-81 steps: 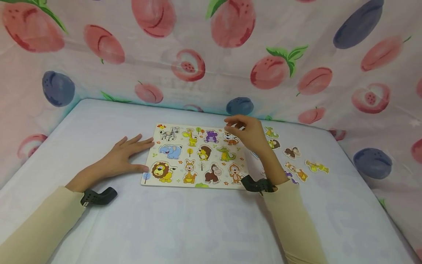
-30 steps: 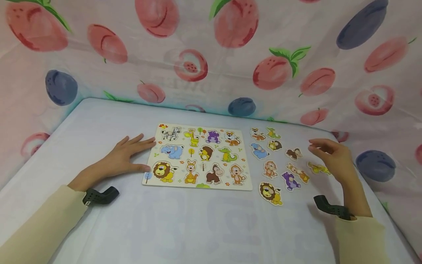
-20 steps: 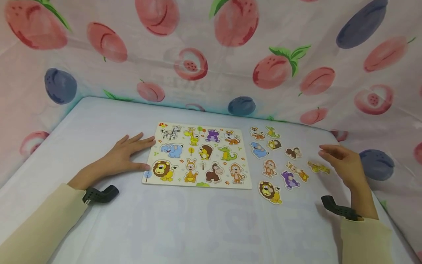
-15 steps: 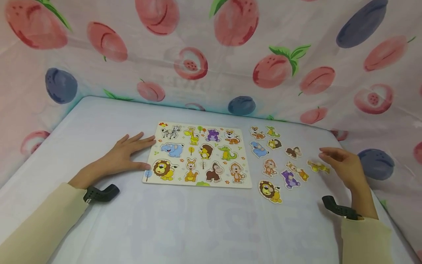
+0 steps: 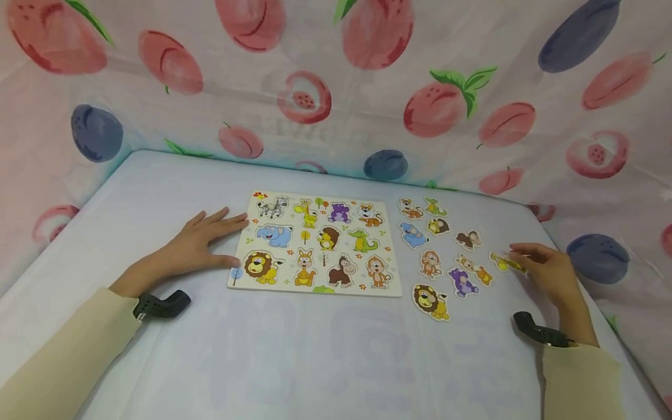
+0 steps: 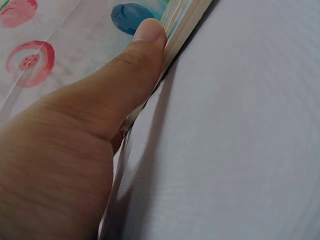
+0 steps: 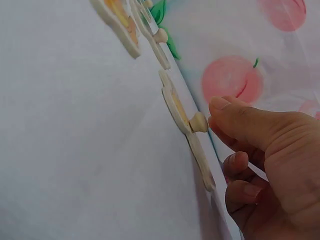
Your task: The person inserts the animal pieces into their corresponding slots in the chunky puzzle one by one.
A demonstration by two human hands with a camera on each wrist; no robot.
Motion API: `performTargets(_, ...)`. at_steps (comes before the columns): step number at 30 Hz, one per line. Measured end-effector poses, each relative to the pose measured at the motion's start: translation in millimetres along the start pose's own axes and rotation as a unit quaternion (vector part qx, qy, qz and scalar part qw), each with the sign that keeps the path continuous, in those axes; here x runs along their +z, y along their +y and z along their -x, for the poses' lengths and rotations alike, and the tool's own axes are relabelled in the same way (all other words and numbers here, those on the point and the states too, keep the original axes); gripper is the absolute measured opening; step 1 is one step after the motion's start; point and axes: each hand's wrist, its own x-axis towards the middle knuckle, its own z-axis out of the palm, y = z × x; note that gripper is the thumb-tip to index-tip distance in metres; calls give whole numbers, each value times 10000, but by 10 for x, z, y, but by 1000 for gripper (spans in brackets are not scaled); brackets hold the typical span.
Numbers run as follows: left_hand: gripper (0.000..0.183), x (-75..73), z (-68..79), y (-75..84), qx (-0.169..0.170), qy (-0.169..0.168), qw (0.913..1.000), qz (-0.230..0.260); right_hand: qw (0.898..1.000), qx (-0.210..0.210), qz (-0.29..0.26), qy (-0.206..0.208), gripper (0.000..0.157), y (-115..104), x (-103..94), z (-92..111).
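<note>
A wooden animal puzzle board (image 5: 315, 290) lies flat on the table. A small knob shows on the zebra (image 5: 272, 207) at its top left. My left hand (image 5: 191, 248) is spread at the board's left edge; in the left wrist view the thumb (image 6: 145, 50) touches that edge. At the far right of the loose pieces, my right hand (image 5: 548, 274) is low over the giraffe puzzle piece (image 5: 499, 260), partly covering it. The right wrist view puts thumb and index fingertips right beside the piece's wooden knob (image 7: 199, 122), not round it, with the other fingers loosely curled.
Several loose knobbed pieces lie between board and right hand, among them a lion (image 5: 430, 302), a purple hippo (image 5: 464, 283), a kangaroo (image 5: 476, 271), a monkey (image 5: 430, 263) and an elephant (image 5: 413, 235). A fruit-print cloth (image 5: 346, 125) rises behind the table.
My right hand has gone from above the board's top right corner over to the right, then down to the giraffe piece. The left hand has stayed at the board's edge.
</note>
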Motion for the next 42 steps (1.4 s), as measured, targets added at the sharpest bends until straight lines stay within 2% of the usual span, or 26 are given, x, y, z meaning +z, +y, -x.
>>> performTargets(5, 86, -3, 1, 4, -30, -10, 10000, 6, 10000, -87, 22, -40, 58, 44, 51, -4)
performTargets(17, 86, -6, -2, 0, -73, -33, 10000, 30, 9995, -4, 160, -287, 53, 40, 61, 22)
performTargets(30, 86, 8, -6, -19, 13, 38, 10000, 49, 9990, -260, 349, -101, 44, -20, 81, 27)
performTargets(42, 85, 24, -8, -38, 38, 97, 9999, 6, 9998, -48, 176, 62, 51, 0, 106, -10)
